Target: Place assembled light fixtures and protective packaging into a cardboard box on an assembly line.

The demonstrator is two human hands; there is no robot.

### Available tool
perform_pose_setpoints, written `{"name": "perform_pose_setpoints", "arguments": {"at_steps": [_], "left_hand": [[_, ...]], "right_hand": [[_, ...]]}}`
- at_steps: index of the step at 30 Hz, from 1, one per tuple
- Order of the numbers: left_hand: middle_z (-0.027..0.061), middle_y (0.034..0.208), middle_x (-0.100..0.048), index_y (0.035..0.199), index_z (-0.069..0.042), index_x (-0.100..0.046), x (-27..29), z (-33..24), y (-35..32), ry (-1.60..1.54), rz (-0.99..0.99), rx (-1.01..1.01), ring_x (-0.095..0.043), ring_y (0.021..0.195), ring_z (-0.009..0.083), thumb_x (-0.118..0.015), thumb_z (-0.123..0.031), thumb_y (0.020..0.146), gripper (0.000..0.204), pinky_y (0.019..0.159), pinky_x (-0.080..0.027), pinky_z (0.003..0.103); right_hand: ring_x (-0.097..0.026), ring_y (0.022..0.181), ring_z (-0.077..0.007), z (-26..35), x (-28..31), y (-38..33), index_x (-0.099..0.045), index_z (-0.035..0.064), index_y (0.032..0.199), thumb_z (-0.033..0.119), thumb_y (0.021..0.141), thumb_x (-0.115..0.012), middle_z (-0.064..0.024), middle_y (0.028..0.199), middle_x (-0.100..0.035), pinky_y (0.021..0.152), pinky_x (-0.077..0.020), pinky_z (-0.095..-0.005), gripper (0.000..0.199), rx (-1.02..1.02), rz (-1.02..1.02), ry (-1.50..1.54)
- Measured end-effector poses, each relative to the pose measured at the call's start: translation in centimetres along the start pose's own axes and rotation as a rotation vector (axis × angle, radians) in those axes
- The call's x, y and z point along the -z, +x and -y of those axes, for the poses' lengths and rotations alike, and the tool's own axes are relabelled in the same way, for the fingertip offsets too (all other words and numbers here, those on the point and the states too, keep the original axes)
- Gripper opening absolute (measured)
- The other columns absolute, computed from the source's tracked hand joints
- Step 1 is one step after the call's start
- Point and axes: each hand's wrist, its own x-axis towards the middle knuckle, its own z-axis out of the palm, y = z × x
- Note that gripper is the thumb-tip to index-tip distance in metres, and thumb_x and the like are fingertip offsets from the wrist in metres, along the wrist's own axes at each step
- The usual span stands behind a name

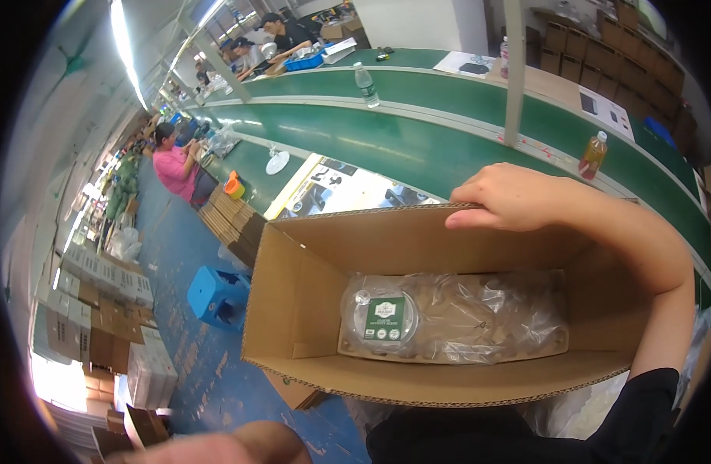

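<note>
An open cardboard box (301,286) sits tilted toward me, close to my body. My right hand (499,197) grips its far rim, thumb inside the wall and fingers over the outside. Inside lies a tan cardboard insert (448,356) with clear plastic bags (487,313) spread across it. At its left end rests a round clear plastic container (382,317) with a green label. My left hand (205,448) is low at the left, away from the box, smeared and cut off by the lower edge, its fingers unclear.
Beyond the box runs a green conveyor (348,139) with a water bottle (365,85) and an amber drink bottle (594,156). A printed sheet (348,189) lies behind the box. A blue stool (216,294) and stacked flat cartons (228,220) stand left. A person in pink (176,170) works further off.
</note>
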Motion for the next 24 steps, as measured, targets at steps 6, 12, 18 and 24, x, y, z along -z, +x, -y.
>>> {"name": "perform_pose_setpoints", "arguments": {"at_steps": [6, 12, 18, 24], "left_hand": [[0.013, 0.102, -0.068, 0.107, -0.003, -0.068, -10.1, 9.5, -5.1, -0.069, 0.992, 0.358, -0.064, 0.098, 0.0305, -0.073, -0.014, 0.086, 0.024, 0.087, -0.049, 0.041], [0.0118, 0.112, -0.068, 0.12, -0.006, -0.066, -16.0, 13.6, -10.1, -0.314, 1.441, 0.275, -0.061, 0.108, 0.0287, -0.068, -0.021, 0.092, 0.032, 0.097, -0.043, 0.042], [0.0174, 0.111, -0.068, 0.13, -0.006, -0.056, -17.8, 12.4, -14.3, -0.439, 1.417, 0.315, -0.064, 0.098, 0.0377, -0.062, -0.038, 0.096, 0.047, 0.086, -0.05, 0.044], [0.0185, 0.099, -0.071, 0.131, -0.005, -0.05, -17.1, 11.2, -16.0, -0.355, 1.49, 0.361, -0.067, 0.086, 0.0396, -0.061, -0.042, 0.095, 0.053, 0.076, -0.052, 0.046]], "right_hand": [[-0.062, 0.085, -0.0438, -1.1, -0.7, -0.9, -0.063, -0.0014, 0.086, 0.047, 0.103, -0.051, -0.0231, 0.085, -0.065, 0.076, -0.0485, -0.0488, 0.052, -0.058, 0.032, -0.003], [-0.064, 0.082, -0.0437, -0.7, -0.6, -0.1, -0.065, 0.0016, 0.094, 0.052, 0.102, -0.048, -0.0221, 0.078, -0.066, 0.075, -0.0509, -0.0502, 0.054, 0.025, -0.036, -0.022], [-0.067, 0.086, -0.0418, -0.8, -1.0, -0.2, -0.051, 0.0097, 0.131, 0.046, 0.102, -0.051, -0.0196, 0.089, -0.07, 0.074, -0.0531, -0.0503, 0.046, 0.13, -0.15, -0.051], [-0.068, 0.087, -0.0403, -0.2, -0.6, -0.6, -0.038, 0.0134, 0.144, 0.041, 0.101, -0.055, -0.018, 0.094, -0.07, 0.073, -0.0542, -0.0486, 0.054, 0.153, -0.124, -0.085]]}}
